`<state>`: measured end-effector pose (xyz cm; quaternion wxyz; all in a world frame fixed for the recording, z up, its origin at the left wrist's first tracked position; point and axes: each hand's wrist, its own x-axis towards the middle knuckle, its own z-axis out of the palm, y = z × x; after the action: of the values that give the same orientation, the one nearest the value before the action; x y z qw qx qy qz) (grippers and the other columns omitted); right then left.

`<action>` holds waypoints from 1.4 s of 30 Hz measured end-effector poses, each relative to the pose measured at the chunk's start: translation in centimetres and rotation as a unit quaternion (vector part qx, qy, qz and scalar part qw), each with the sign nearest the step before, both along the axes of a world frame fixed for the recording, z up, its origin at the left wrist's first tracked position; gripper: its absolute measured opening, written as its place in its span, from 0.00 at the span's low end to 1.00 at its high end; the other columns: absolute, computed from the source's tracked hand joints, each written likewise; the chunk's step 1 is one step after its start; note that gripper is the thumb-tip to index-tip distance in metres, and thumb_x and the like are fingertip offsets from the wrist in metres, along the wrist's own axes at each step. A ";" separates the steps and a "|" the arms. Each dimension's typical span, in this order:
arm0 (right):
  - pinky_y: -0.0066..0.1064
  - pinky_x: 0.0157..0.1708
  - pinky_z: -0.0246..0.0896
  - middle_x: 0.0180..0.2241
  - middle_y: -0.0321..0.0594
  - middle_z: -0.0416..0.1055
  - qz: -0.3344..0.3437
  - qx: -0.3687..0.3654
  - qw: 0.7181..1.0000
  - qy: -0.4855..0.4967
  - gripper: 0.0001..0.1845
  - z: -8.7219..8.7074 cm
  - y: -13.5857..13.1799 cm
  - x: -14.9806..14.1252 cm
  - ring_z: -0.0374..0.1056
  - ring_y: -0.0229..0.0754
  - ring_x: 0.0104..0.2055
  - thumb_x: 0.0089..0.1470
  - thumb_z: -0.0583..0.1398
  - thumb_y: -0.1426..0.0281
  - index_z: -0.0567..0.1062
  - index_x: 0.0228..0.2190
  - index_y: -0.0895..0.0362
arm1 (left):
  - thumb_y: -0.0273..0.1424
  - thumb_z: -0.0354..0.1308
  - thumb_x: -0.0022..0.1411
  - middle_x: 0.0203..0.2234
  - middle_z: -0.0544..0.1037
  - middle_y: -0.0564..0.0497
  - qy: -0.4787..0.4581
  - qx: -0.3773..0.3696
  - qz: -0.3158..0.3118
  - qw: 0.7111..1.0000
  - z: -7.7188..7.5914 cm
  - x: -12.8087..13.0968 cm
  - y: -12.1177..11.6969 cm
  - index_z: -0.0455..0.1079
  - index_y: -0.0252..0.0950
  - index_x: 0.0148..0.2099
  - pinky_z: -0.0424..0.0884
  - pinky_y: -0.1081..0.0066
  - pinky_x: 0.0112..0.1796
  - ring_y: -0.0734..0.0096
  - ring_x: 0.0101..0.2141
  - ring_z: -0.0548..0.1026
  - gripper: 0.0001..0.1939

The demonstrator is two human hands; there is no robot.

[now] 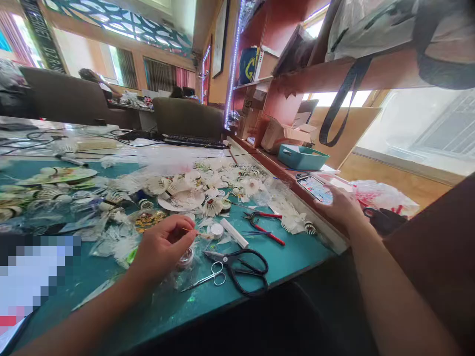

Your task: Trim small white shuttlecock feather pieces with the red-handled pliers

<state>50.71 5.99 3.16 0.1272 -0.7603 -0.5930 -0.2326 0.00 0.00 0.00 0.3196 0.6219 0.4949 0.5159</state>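
Note:
My left hand (161, 244) is closed in a pinch over the near part of the table. Between thumb and forefinger is a thin stick-like piece with a pale end (203, 236), too small to name. Below that hand a small round clear container (185, 258) is partly covered. Over on the right ledge, my right hand (343, 205) has its thumb and fingers around the near end of a phone (316, 190) with a lit screen. Small silver scissors (217, 273), large black-handled scissors (243, 269) and red-handled pliers (265, 227) lie between the hands.
Feathered shuttlecocks (213, 206) and loose feathers crowd the green table (297, 257). A white round lid (215, 230) and a white bar (234, 233) lie near the pliers. A teal basket (303, 157) stands on the ledge. A bag strap (343, 106) hangs above. Another person (97, 81) sits far back.

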 end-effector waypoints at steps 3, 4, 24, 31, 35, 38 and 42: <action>0.55 0.58 0.69 0.61 0.49 0.69 -0.005 -0.002 1.000 -0.002 0.27 0.1 0.0 0.0 0.70 0.54 0.59 0.66 0.63 0.56 0.70 0.62 0.54 | 0.40 0.68 0.54 0.35 0.80 0.48 0.006 0.000 -0.009 1.000 0.0 -0.3 0.2 0.76 0.37 0.28 0.76 0.73 0.33 0.64 0.34 0.79 0.12; 0.54 0.57 0.69 0.61 0.49 0.69 -0.007 -0.002 1.000 -0.002 0.27 0.1 0.0 0.0 0.70 0.54 0.59 0.66 0.63 0.56 0.71 0.61 0.54 | 0.40 0.68 0.54 0.35 0.80 0.47 0.007 0.000 -0.011 1.000 -0.1 -0.3 0.3 0.76 0.37 0.28 0.76 0.73 0.32 0.64 0.34 0.79 0.12; 0.56 0.57 0.66 0.59 0.53 0.72 0.002 0.011 1.000 0.006 0.36 -0.1 0.1 0.1 0.70 0.59 0.59 0.61 0.63 0.50 0.69 0.64 0.54 | 0.42 0.68 0.54 0.35 0.82 0.47 0.019 0.003 -0.014 1.000 0.0 -0.2 0.2 0.77 0.37 0.30 0.77 0.73 0.32 0.63 0.33 0.80 0.13; 0.56 0.54 0.66 0.57 0.57 0.75 0.003 0.011 1.000 0.019 0.44 0.3 -0.1 -0.3 0.69 0.69 0.58 0.54 0.62 0.47 0.68 0.65 0.56 | 0.43 0.68 0.53 0.35 0.82 0.46 0.017 0.001 -0.009 1.000 0.1 -0.1 0.4 0.78 0.38 0.29 0.77 0.72 0.29 0.63 0.32 0.80 0.13; 0.56 0.54 0.66 0.58 0.58 0.75 0.003 0.008 1.000 0.021 0.43 0.3 -0.1 -0.3 0.69 0.69 0.59 0.54 0.61 0.47 0.69 0.65 0.56 | 0.42 0.68 0.55 0.35 0.82 0.47 0.019 0.001 -0.011 1.000 0.1 -0.1 0.2 0.78 0.38 0.29 0.77 0.73 0.31 0.63 0.33 0.80 0.13; 0.57 0.55 0.65 0.59 0.58 0.74 0.004 0.007 1.000 0.021 0.43 0.3 -0.2 -0.4 0.69 0.70 0.60 0.54 0.61 0.47 0.69 0.65 0.56 | 0.42 0.68 0.55 0.35 0.82 0.47 0.020 0.004 -0.011 1.000 0.2 0.0 0.1 0.78 0.38 0.28 0.77 0.73 0.31 0.64 0.33 0.80 0.13; 0.55 0.56 0.65 0.58 0.59 0.74 0.006 0.008 1.000 0.020 0.43 0.4 -0.2 -0.5 0.69 0.69 0.60 0.54 0.61 0.48 0.69 0.65 0.57 | 0.41 0.68 0.54 0.34 0.82 0.47 0.021 0.005 -0.013 1.000 0.4 0.1 0.2 0.78 0.38 0.27 0.77 0.73 0.30 0.64 0.31 0.79 0.12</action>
<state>50.21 5.80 3.51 0.1464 -0.7604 -0.5928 -0.2212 0.10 0.18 0.40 0.3131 0.6406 0.4906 0.5009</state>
